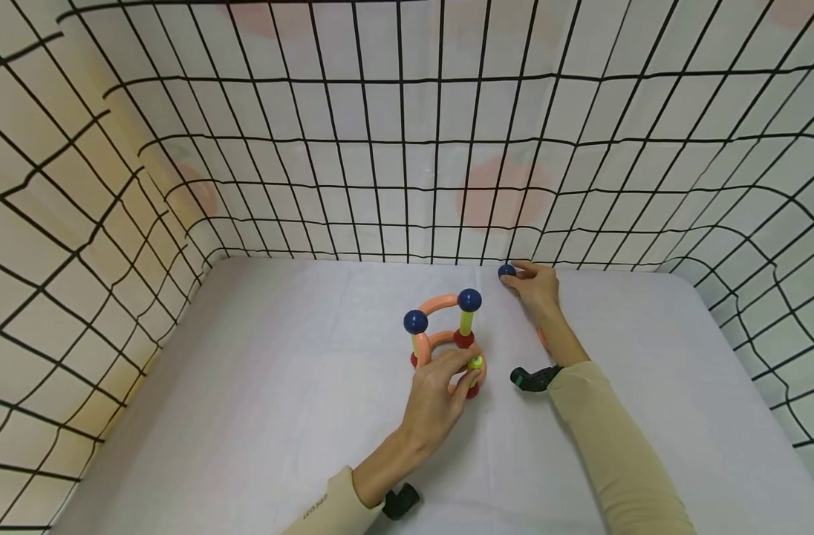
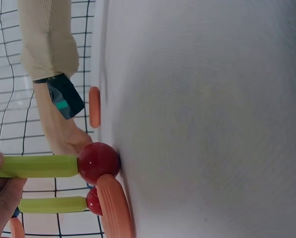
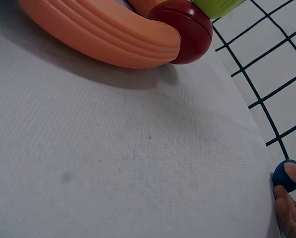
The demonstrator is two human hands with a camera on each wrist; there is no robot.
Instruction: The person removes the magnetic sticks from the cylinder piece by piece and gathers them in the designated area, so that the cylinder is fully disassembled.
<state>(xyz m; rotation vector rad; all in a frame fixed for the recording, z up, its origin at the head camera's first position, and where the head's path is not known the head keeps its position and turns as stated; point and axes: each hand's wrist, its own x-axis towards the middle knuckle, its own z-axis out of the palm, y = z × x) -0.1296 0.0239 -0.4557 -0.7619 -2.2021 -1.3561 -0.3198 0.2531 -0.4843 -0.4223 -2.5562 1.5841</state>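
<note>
My left hand [image 1: 435, 395] pinches the upper end of an upright yellow-green rod [image 2: 41, 166] between thumb and fingers. The rod's foot meets a red ball [image 2: 98, 162]. It belongs to a ball-and-rod structure, whose curved orange rods [image 1: 439, 304] join red balls at the base and two blue balls [image 1: 470, 299] on top. At the table's far edge, beside the net, my right hand [image 1: 539, 291] pinches a loose blue ball [image 1: 506, 272] with its fingertips. The left hand hides part of the structure's near side.
A black grid net [image 1: 407, 141] stands around the white-covered table [image 1: 280, 386]. One separate orange rod [image 2: 95, 107] lies by my right forearm, mostly covered by it in the head view. Each wrist carries a black camera [image 1: 534, 379].
</note>
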